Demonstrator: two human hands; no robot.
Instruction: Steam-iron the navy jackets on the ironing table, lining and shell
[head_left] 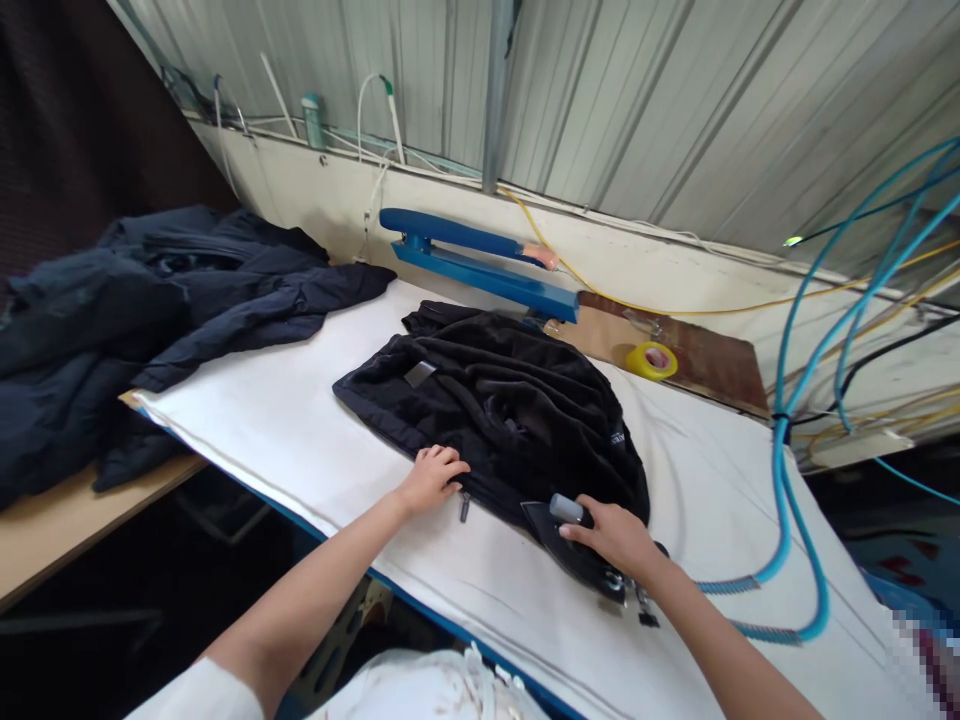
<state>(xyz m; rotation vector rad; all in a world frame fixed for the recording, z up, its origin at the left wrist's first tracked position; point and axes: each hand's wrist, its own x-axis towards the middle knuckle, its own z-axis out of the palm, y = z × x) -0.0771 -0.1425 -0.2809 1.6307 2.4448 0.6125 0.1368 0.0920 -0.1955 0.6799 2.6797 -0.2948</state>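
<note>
Iron (576, 562) sits in right hand (616, 538), fingers closed round handle. Left hand (430, 482): fingers part-curled at edge of black garment (525, 400), grip unclear. Garment lies on white surface (517, 590); edge flattish, body rumpled, seemingly unfinished.

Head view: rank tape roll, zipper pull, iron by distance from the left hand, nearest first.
From left hand:
1. Zipper pull: just right, at jacket's near edge.
2. Iron: farther right, under right hand.
3. Tape roll: far right, behind jacket, on brown board.
</note>
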